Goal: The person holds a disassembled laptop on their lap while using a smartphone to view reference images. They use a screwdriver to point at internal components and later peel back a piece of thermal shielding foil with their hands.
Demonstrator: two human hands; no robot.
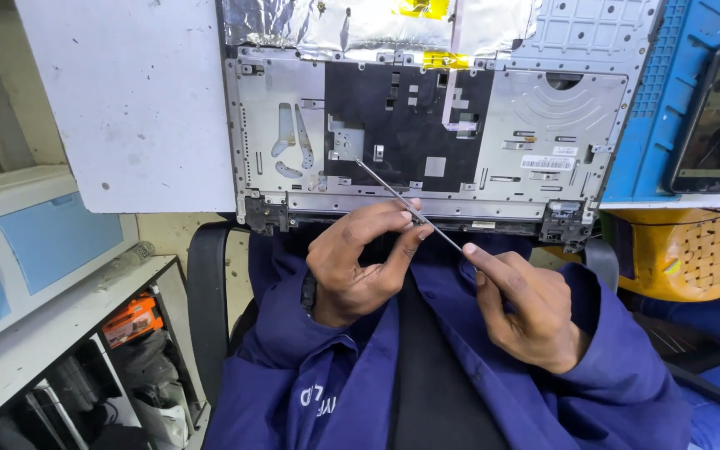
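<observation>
A laptop base shell [543, 125], opened and grey inside with a black centre panel, lies on the white table edge in front of me. A thin metal tool [389, 190] like tweezers or a fine screwdriver slants from its inside toward me. My left hand [360, 262] pinches the tool's shaft between thumb and fingertips near the shell's front edge. My right hand [527, 304] holds the tool's near end between thumb and forefinger. The tool's tip rests by a small silver bracket [346, 140] in the shell.
A white table top [135, 100] extends left. A blue mat [668, 92] and a phone [717, 117] with a lit screen lie at the right. A yellow basket [693, 250] sits below right. Shelves [60, 325] with an orange item stand at the lower left.
</observation>
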